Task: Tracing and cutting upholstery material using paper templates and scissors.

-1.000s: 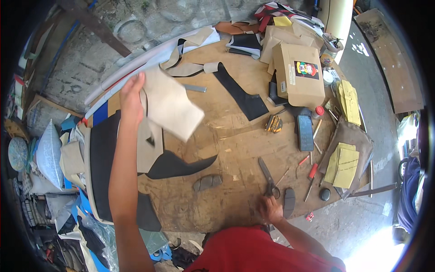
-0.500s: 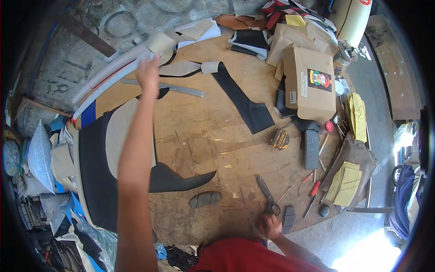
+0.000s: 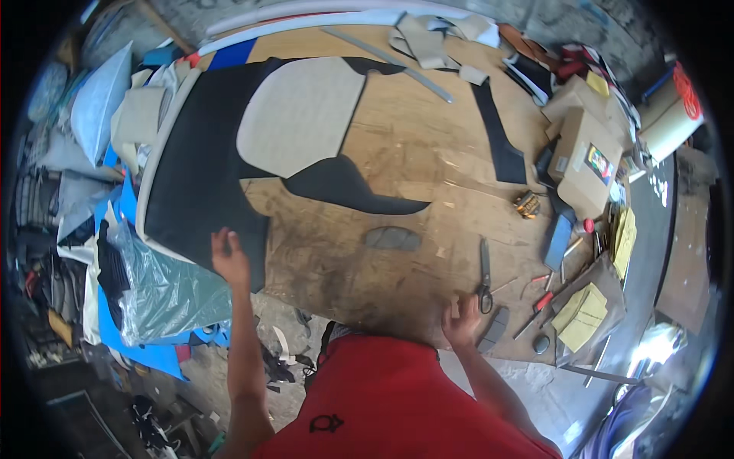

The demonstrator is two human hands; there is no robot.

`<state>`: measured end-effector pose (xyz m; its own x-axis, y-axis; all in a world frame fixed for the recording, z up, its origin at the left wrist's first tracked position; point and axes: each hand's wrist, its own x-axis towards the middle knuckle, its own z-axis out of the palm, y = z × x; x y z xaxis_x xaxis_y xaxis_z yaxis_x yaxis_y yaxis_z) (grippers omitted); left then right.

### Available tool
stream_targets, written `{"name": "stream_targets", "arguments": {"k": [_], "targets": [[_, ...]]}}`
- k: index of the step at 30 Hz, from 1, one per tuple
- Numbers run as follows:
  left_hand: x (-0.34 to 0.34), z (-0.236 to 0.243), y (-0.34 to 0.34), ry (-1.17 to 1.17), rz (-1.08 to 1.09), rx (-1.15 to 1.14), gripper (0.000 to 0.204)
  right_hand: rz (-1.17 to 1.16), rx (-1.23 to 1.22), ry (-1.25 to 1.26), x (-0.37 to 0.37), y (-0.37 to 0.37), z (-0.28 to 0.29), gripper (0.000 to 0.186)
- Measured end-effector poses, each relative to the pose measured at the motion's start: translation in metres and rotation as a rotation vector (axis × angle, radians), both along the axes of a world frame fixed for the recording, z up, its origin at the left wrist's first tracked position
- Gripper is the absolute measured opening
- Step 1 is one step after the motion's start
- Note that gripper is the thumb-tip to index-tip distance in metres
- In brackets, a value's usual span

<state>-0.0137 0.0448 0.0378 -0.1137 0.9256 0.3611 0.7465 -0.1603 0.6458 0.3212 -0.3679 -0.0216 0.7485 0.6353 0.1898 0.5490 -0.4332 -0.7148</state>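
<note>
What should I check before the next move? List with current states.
1. Left hand empty: ok, nothing visible in it.
2. Right hand empty: cannot tell, its palm is hidden.
3. Space around the right hand clear: not ok, scissors and a dark grey pad lie close by.
4. Pale piece uncovered: ok, nothing lies on top; it rests over black material.
5. Left hand off the black material: cannot tell, contact isn't clear from this view.
</note>
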Motion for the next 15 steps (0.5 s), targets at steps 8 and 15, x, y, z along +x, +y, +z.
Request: {"name": "stream_targets", "arguments": {"k": [8,15], "targets": [[-0.17,-0.023,0.106,0.139,0.092,-0.106,0.044,0.211,0.111,-0.192,-0.031,0.227,-0.001,0.026],[-0.243,-0.076,0.275,0.46,-0.067,-0.314,0.061,0.173,0.078,-0.18,-0.08,0.375,-0.02,0.03]]}}
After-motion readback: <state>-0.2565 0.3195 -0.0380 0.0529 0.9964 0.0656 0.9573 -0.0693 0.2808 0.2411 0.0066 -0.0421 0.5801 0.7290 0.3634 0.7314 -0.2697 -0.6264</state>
